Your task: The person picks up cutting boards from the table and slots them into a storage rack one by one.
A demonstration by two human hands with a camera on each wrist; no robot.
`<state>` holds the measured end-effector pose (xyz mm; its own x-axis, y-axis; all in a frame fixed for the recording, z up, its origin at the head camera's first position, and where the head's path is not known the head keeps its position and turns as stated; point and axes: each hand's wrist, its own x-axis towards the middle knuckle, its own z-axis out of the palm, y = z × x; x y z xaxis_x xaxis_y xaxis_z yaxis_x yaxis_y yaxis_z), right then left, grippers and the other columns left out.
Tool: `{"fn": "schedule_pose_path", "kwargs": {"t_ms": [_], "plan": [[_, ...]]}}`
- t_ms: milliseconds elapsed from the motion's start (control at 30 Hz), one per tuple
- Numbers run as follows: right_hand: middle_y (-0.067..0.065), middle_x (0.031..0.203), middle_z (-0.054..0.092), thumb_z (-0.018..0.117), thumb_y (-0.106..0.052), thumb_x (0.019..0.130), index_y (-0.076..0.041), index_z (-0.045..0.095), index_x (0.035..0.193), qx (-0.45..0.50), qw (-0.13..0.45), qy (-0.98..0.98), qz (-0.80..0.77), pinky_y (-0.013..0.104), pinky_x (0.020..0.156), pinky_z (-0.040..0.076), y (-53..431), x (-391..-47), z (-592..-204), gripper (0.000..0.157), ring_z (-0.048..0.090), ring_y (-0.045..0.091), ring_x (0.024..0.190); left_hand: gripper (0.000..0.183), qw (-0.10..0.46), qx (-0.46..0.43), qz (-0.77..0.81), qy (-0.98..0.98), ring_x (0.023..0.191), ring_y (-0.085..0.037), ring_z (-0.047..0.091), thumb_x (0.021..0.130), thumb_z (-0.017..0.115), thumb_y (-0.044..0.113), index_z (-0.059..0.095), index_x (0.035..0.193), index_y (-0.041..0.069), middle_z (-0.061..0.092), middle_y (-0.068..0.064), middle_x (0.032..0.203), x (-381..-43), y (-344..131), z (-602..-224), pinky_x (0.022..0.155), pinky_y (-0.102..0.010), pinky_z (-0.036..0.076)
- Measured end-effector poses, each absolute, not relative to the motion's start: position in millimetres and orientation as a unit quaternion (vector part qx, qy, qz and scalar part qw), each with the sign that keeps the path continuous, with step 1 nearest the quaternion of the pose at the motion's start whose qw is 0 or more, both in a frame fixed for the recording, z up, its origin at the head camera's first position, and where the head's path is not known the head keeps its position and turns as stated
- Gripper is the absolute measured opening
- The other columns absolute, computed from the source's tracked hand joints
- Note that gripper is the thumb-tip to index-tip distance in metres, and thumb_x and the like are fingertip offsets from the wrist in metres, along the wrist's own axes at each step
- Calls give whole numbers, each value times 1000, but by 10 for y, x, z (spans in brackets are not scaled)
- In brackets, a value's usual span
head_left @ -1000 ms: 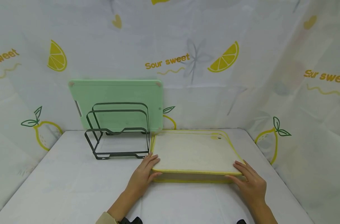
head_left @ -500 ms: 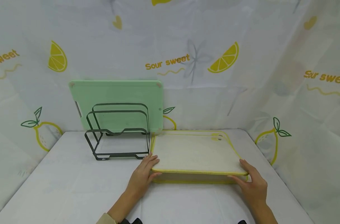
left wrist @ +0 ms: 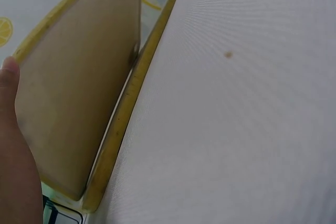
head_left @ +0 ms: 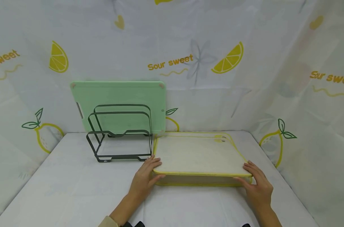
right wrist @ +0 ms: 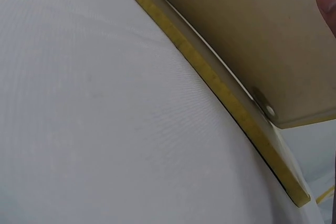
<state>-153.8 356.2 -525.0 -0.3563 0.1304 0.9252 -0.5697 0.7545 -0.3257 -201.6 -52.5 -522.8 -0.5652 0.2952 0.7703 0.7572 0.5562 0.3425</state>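
Observation:
A white cutting board with a yellow rim is tilted up at its front. Its far edge, with the small hanging hole, leans low on a second yellow-edged cutting board that lies flat on the table. My left hand grips the raised board's front left corner, fingers on top and thumb under the front edge. At the opposite front corner my right hand holds the same board, thumb below. A wedge-shaped gap between the two boards shows in both wrist views; the right thumb sits at the raised rim.
Left of the boards stands a black wire rack, close to my left fingertips. A green cutting board stands upright in its rear slot. White tablecloth covers the table, and a lemon-print curtain hangs behind.
My right fingers have shifted right, from the upper board's top face to its front right corner. The left hand keeps its grip, and the board stays tilted.

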Motion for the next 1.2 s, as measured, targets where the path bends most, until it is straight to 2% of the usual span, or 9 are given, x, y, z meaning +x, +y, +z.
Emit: {"fn": "schedule_pose_path", "kwargs": {"t_ms": [167,267,500,700,800,933,1033,1100,1200], "plan": [[25,101,75,77,-57,79,11,74,95,139,566,-748,317,10,107,43,3546,-1549,-5238,70,63,1,125,44,310,-335,-364,-812,134,-39,54,94,69,41,64,126,12,66,-7,134,-2029,-552,-5234,125,-23,25],[26,99,74,78,-56,78,12,74,94,136,576,-741,317,10,107,44,3528,-1554,-5217,70,64,1,123,40,304,-344,-366,-809,135,-39,53,93,72,31,63,129,14,64,-7,135,-2041,-567,-5241,124,-21,26],[28,98,74,78,-56,77,12,73,91,138,585,-732,320,11,106,45,3512,-1551,-5195,70,65,1,121,36,319,-348,-342,-813,134,-37,54,97,67,31,63,127,11,66,-7,133,-2025,-564,-5214,124,-19,26],[29,112,69,76,-62,77,11,72,100,124,551,-759,323,7,107,40,3568,-1525,-5224,76,57,-7,125,39,342,-355,-340,-801,130,-40,58,102,56,39,63,124,8,67,-9,129,-2023,-541,-5194,123,-20,28],[27,120,68,79,-60,75,10,71,107,120,521,-773,342,6,107,39,3599,-1504,-5220,77,55,-6,128,41,348,-357,-346,-795,129,-41,58,104,52,41,64,124,7,67,-10,128,-2024,-533,-5192,122,-21,30],[19,136,64,91,-21,74,7,66,124,103,446,-790,409,5,105,40,3615,-1458,-5197,63,53,-3,133,43,354,-355,-356,-788,128,-42,58,104,51,43,64,123,7,67,-10,127,-2029,-524,-5200,122,-21,31],[7,146,59,85,13,68,7,56,136,75,374,-788,483,5,105,41,3605,-1435,-5181,74,51,-2,136,43,357,-354,-363,-785,128,-42,58,103,51,43,65,123,7,67,-10,127,-2035,-516,-5208,122,-21,31],[1,148,57,79,22,69,10,52,138,57,342,-779,523,6,106,41,3594,-1434,-5173,75,51,-2,136,43,359,-353,-367,-782,128,-42,58,103,52,43,65,123,7,67,-10,127,-2040,-514,-5212,122,-21,31],[-3,146,58,75,24,72,16,51,133,46,331,-759,559,7,106,42,3576,-1440,-5162,66,53,0,134,42,362,-355,-372,-778,128,-41,59,103,53,42,65,122,7,68,-10,126,-2048,-512,-5218,122,-23,32]]}}
